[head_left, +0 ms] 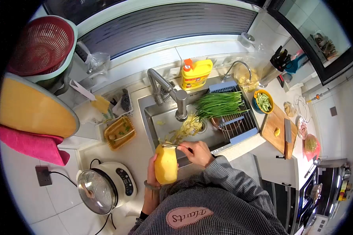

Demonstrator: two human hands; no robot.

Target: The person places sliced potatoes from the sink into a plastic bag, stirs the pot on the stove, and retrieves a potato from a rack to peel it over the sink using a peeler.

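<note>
My left hand (151, 169) is wrapped round a large potato (166, 166), whose visible side is peeled and yellow. The potato is held upright at the near edge of the sink (151, 119). In my right hand (200, 153) is a peeler (170, 145), its metal head lying across the potato's upper end. Pale peelings (187, 128) lie in the sink basin just beyond, below the grey faucet (180, 103). My right fingers are closed on the handle, which they partly hide.
Green chives (219, 103) lie on the drying rack (239, 127) over the sink's right side. A yellow detergent jug (196, 74) stands behind. To the right are a bowl of cut greens (264, 102) and a cutting board (272, 131) with a knife (288, 137); an electric pot (106, 188) stands left.
</note>
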